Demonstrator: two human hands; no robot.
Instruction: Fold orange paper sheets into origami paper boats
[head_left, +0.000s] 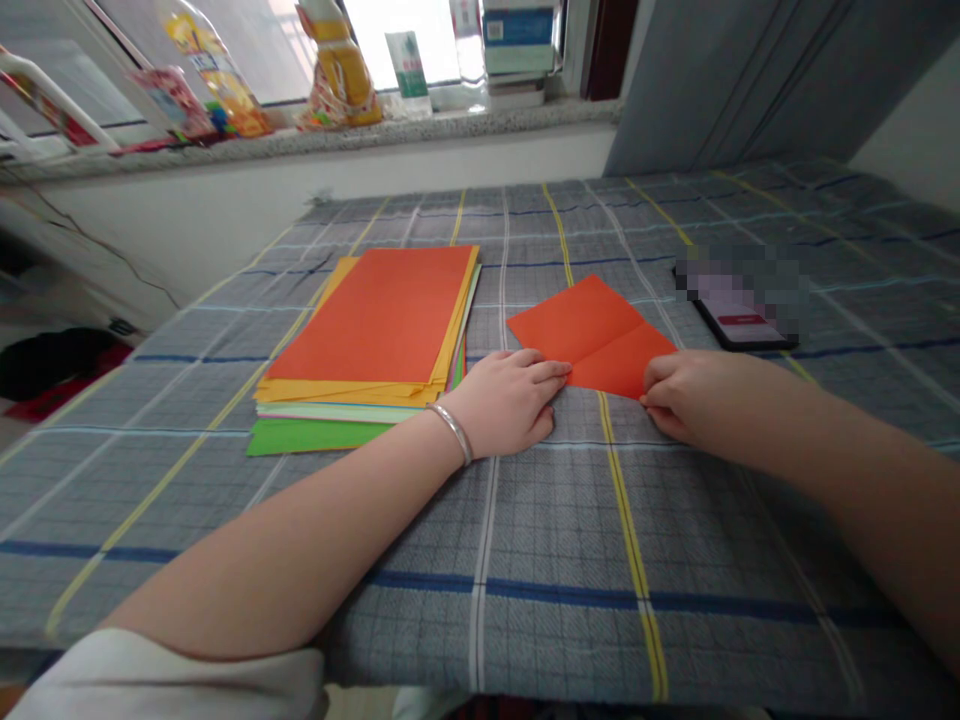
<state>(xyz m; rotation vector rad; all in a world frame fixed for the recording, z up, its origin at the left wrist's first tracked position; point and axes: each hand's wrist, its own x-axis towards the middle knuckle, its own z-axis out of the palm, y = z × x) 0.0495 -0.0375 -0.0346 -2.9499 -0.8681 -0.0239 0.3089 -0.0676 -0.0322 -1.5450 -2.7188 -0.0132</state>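
Table [555,560], grey plaid cloth cover, yellow/white/blue stripes. Nr. to far:

- White fabric sleeve [187,675], at table's nr. edge, L. side.
- Thin silver-col. round bracelet [454,432], on L. wrist.
- L. hand [510,398]: palm down, fingers loosely extended, nothing gripped; fingertips on nr.-L. side of orange-red four-sided paper sheet [592,318].
- R. hand [686,395]: fingers curled in, thumb & forefinger pinching sheet's nr.-R. corner.
- Sheet: creased, btwn table's nr. & far edges, one corner twd. far edge.
- Rect. paper stack [382,310], orange-red top, yellow-orange, pale & green below; L. of sheet, twd. table's L. edge.
- Black-edged rect. phone [739,315], R. of sheet, partly pixelated.
- Speckled grey stone sill [450,122], past table's far edge, w/ assorted containers.
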